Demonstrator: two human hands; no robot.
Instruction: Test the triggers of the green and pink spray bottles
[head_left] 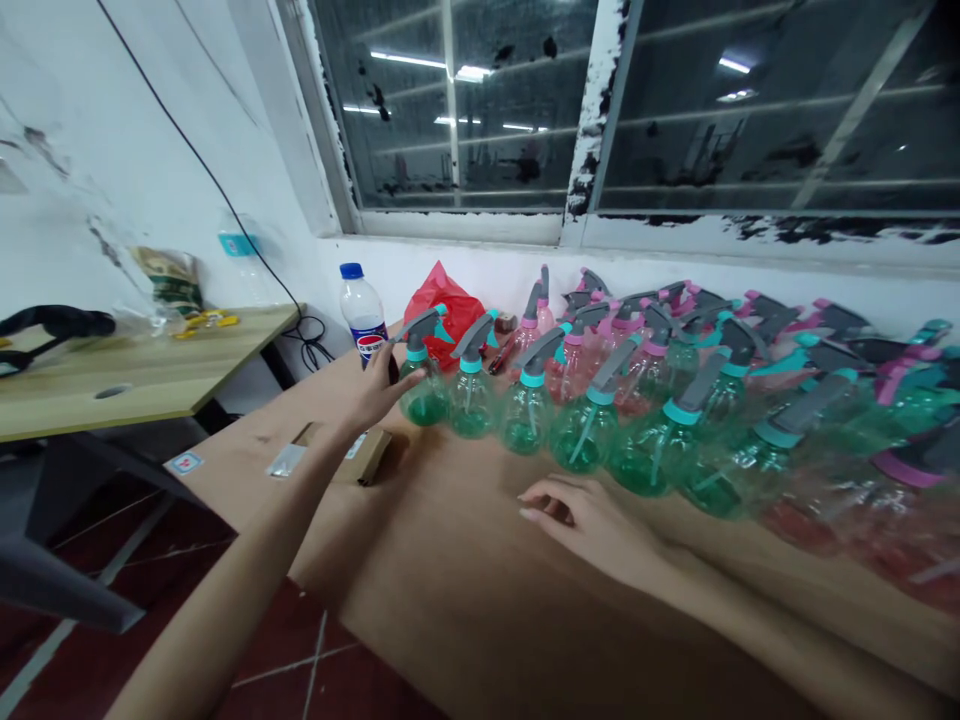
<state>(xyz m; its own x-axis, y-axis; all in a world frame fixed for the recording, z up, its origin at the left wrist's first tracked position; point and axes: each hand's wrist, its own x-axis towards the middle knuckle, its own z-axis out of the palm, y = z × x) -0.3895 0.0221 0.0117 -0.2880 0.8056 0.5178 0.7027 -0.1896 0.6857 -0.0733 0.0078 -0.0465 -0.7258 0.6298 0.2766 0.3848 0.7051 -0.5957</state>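
My left hand is at the leftmost green spray bottle, its thumb crossing in front of the bottle's side and its fingers near the grey lever. Thumb and fingers are spread apart; whether they press on the bottle is hard to see. My right hand hovers low over the brown tabletop, loosely curled, with a gap between thumb and forefinger and nothing in it. Just behind it stands a front row of clear green spray bottles, among them one in the middle, all with turquoise collars and grey levers.
Pink spray bottles crowd behind and to the right. A Pepsi bottle and a red plastic bag stand at the back left. A small cardboard box lies near my left forearm. Left, across a gap, is a wooden desk.
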